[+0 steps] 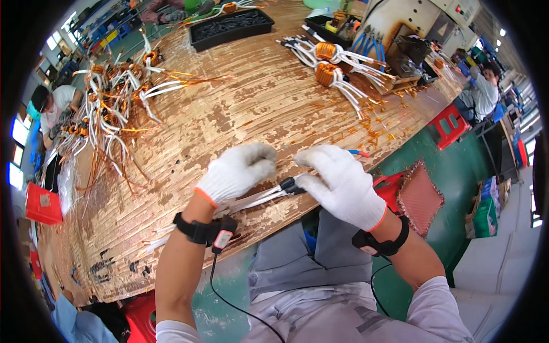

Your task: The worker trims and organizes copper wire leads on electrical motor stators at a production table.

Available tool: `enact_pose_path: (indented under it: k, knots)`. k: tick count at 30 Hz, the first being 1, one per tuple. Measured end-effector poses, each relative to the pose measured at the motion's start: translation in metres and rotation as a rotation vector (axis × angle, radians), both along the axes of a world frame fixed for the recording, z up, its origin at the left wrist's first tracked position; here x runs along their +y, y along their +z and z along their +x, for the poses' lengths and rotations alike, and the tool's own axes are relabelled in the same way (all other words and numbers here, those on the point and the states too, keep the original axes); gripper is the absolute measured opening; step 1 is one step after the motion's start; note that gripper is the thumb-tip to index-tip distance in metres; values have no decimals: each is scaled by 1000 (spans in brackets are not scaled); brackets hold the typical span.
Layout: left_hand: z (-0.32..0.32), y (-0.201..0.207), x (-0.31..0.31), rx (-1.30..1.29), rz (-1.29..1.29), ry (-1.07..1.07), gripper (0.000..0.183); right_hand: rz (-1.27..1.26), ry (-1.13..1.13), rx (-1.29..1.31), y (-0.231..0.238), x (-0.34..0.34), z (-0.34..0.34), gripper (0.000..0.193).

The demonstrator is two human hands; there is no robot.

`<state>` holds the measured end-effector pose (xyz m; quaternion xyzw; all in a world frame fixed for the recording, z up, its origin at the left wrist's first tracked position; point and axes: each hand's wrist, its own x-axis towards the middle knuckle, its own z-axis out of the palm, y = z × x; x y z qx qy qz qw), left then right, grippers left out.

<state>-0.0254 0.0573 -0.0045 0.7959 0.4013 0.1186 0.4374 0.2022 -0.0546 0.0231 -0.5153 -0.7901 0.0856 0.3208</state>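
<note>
**Handwork around a black-capped bundle of white-sleeved leads**

The bundle is lying beneath the fingers, at the near edge of a worn, peeling wooden table. The right hand, in a white knitted glove with an orange cuff, is arching over the bundle's black tubular end, thumb resting against it and forefinger parted; whether the hidden fingers are gripping, I cannot tell. A slim blue-and-red rod is poking out beyond its knuckles (held or merely lying there, it is hard to say). The matching gloved left hand is hovering above the leads, fingers half curled, thumb apart, holding nothing visible.

Ideally, the left fingers would be steadying the leads just behind the black end, keeping them parallel, while the right thumb and forefinger were pressing evenly, without twisting.

Beyond the left fingertips, a tangled heap of copper-wound ring coils is sprawling leftward. Beyond the right fingertips, two orange copper-wound coils are lying together, with blue-handled pliers standing behind. Farthest ahead, a shallow black tray is holding small black pieces.
</note>
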Motion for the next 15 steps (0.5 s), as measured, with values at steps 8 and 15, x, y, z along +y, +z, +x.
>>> enact_pose_path:
  k: [8,15]
  knots:
    - [-110,9,-57,-48,305,453,30,-205,249,-502,-17,22,-71,23]
    - [-143,-21,-116,193,503,474,29,-362,306,-603,-67,42,-134,19]
